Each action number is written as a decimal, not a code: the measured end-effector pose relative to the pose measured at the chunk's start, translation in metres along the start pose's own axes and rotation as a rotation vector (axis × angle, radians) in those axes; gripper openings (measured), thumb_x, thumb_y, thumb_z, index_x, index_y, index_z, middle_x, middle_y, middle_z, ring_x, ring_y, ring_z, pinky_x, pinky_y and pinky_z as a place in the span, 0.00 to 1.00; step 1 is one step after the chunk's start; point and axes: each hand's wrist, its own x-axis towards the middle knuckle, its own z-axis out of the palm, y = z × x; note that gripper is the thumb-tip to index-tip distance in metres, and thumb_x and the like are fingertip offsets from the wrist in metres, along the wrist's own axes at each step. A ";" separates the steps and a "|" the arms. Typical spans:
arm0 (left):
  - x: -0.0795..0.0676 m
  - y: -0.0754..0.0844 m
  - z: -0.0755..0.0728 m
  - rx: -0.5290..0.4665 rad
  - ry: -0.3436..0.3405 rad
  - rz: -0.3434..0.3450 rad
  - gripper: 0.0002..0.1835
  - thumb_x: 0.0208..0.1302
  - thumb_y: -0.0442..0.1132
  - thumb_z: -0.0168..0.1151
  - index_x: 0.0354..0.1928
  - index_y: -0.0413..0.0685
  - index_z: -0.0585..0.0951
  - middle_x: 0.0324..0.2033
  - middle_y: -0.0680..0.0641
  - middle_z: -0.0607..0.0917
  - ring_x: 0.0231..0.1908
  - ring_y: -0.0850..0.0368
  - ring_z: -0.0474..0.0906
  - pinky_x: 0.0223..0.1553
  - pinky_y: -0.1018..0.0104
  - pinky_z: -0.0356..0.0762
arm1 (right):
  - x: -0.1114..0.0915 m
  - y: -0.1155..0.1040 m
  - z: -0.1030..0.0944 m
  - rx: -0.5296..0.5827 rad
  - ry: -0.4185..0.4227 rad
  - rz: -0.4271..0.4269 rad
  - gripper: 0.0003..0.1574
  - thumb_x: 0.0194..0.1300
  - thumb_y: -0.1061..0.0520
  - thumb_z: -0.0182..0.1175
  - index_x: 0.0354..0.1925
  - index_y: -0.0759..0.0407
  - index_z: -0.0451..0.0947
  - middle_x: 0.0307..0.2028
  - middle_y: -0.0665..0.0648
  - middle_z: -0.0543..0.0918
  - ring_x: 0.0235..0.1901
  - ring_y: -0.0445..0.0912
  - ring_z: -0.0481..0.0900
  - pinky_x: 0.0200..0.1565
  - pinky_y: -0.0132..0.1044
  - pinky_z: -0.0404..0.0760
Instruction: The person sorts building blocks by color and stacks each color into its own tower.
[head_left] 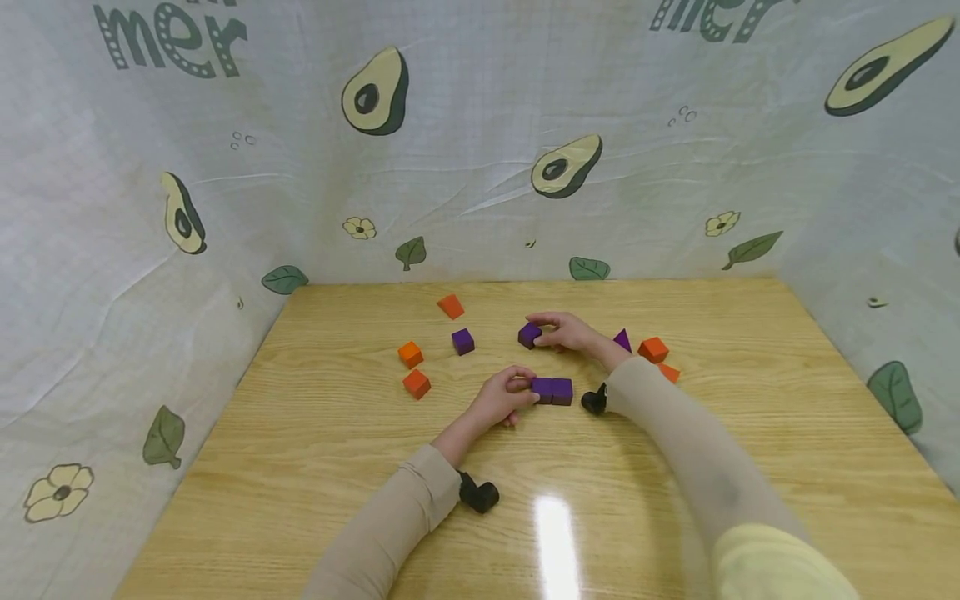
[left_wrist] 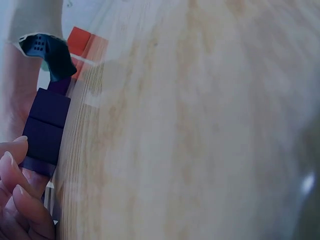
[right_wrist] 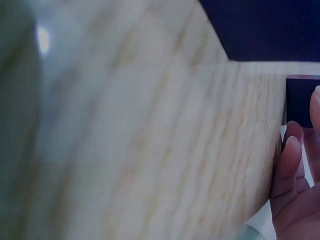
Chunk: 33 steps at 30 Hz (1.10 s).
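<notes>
Two purple cubes stand side by side, faces together, on the wooden table: a left one [head_left: 542, 392] and a right one [head_left: 562, 392]. My left hand [head_left: 501, 397] pinches the left cube between thumb and fingers; in the left wrist view the thumb lies on that cube [left_wrist: 43, 141]. Farther back, my right hand [head_left: 567, 332] holds another purple cube [head_left: 528, 336] by its right side, with thumb and fingers around it. The right wrist view shows this cube [right_wrist: 301, 102] at its right edge, partly covered by the thumb.
Left of the hands lie a purple cube [head_left: 462, 342], an orange cube [head_left: 410, 354], a red-orange cube [head_left: 417, 384] and a red-orange wedge [head_left: 451, 307]. Behind the right forearm are a purple pointed block [head_left: 622, 340], a red-orange cube [head_left: 654, 349] and a partly hidden orange block [head_left: 669, 372].
</notes>
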 end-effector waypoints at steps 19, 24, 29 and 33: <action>0.002 -0.001 0.001 -0.007 0.004 -0.007 0.18 0.59 0.39 0.62 0.52 0.51 0.74 0.54 0.43 0.78 0.09 0.61 0.66 0.12 0.73 0.66 | -0.005 -0.001 0.001 -0.046 0.045 0.032 0.28 0.62 0.61 0.58 0.60 0.65 0.66 0.58 0.68 0.69 0.24 0.42 0.69 0.23 0.31 0.69; 0.000 0.001 0.003 -0.028 0.000 0.002 0.19 0.59 0.37 0.62 0.53 0.47 0.74 0.54 0.40 0.77 0.09 0.60 0.66 0.11 0.73 0.65 | -0.010 -0.002 -0.002 -0.046 0.063 0.076 0.29 0.61 0.62 0.58 0.60 0.64 0.66 0.57 0.67 0.70 0.25 0.42 0.71 0.21 0.31 0.70; -0.017 0.021 0.000 -0.033 -0.015 0.010 0.18 0.61 0.34 0.60 0.54 0.42 0.73 0.54 0.37 0.76 0.10 0.60 0.66 0.12 0.72 0.66 | -0.018 -0.008 -0.002 -0.013 0.058 0.095 0.30 0.62 0.62 0.58 0.61 0.65 0.64 0.58 0.67 0.69 0.26 0.43 0.72 0.23 0.34 0.71; -0.014 0.015 0.000 -0.033 -0.009 0.006 0.18 0.60 0.36 0.61 0.53 0.45 0.74 0.54 0.40 0.77 0.10 0.61 0.66 0.12 0.73 0.67 | -0.027 -0.017 -0.001 -0.006 0.062 0.104 0.30 0.61 0.61 0.59 0.60 0.65 0.66 0.56 0.67 0.71 0.26 0.44 0.72 0.27 0.36 0.73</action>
